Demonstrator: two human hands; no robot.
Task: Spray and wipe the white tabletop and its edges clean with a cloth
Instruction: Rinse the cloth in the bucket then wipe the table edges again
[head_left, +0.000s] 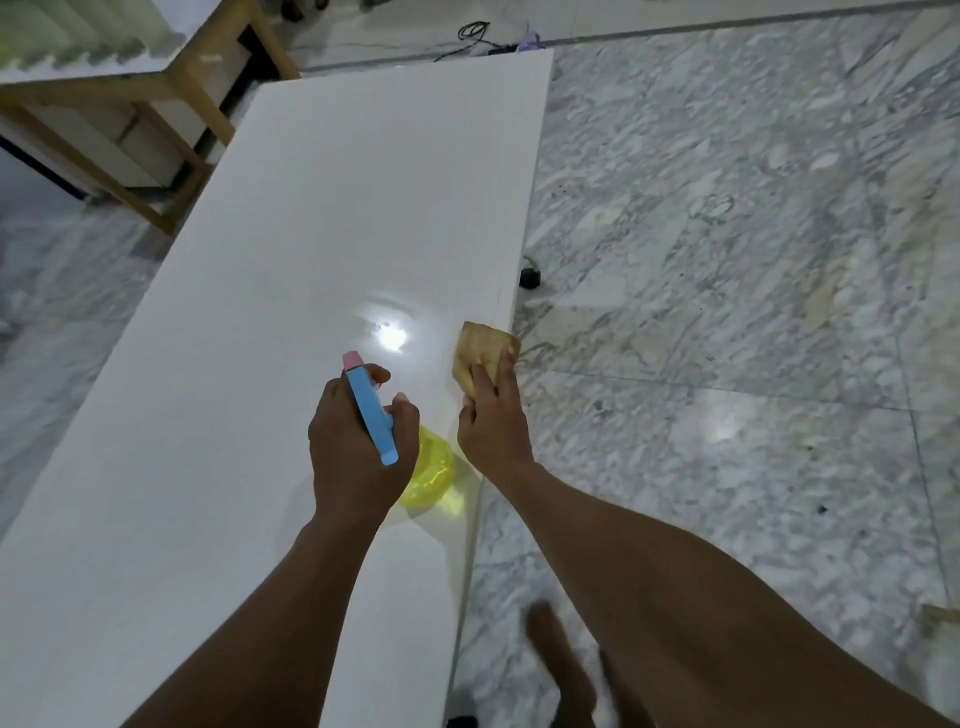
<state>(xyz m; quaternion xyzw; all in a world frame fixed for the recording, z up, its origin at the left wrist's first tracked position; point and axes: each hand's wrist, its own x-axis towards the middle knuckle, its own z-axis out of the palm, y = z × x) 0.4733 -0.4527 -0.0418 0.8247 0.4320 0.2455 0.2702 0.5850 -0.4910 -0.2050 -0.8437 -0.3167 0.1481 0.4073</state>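
**Gripping the bottle, pressing the cloth at the edge**

Left hand (358, 447) curls round the spray bottle (370, 410), hiding most of its yellow body. Right hand (493, 421) presses the tan cloth (480, 348) with straight fingers at the right edge of the white tabletop (337, 208). A foot (561, 660) below is blurred. Marble floor (727, 260) lies right of the edge; a wooden frame (171, 98) stands far left.

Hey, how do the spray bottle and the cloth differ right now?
The spray bottle is yellow with a blue head; the cloth is tan. The left hand grips the spray bottle; the right hand presses the cloth flat with straight fingers. The spray bottle is over the tabletop, the cloth at its right edge. Both are in hand.
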